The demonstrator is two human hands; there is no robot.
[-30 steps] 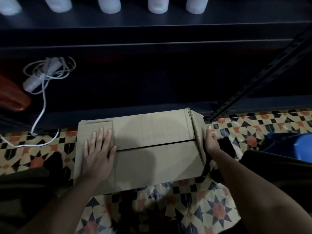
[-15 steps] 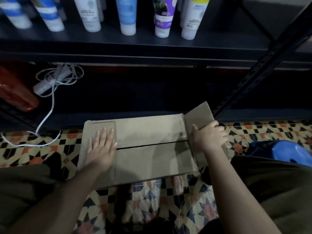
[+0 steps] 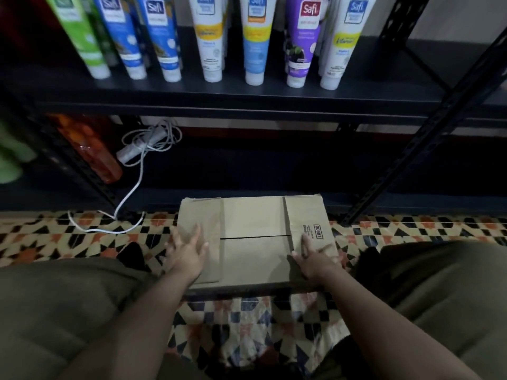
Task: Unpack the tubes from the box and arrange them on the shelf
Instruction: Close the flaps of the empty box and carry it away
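Flat brown cardboard box [image 3: 253, 239] lay on the patterned tile floor [image 3: 82, 237], its far edge against the foot of the black metal shelf [image 3: 247, 97]. All flaps were folded down; a dark seam ran across the middle of the top between the two end flaps.

Left hand [image 3: 186, 253] rested palm-down on the box's left end flap, fingers straight and spread, gripping nothing. Right hand [image 3: 315, 259] lay flat on the box's right end flap, just below the printed code, fingers extended, also holding nothing.

Row of upright plastic tubes [image 3: 255, 39] in green, blue, white-and-yellow and purple stood cap-down on the shelf board above the box. Whether the box held more could not be told; it was closed.

Judged step: opening the box. To do it well, likely hook fingertips under the free edge of one end flap and fold it outward while the other hand pins the box against sliding on the tile. Then part the long flaps at the seam, gently, since thin card tears.

White coiled cable [image 3: 142, 149] and an orange bottle [image 3: 93, 154] sat on the lower shelf, left of the box.
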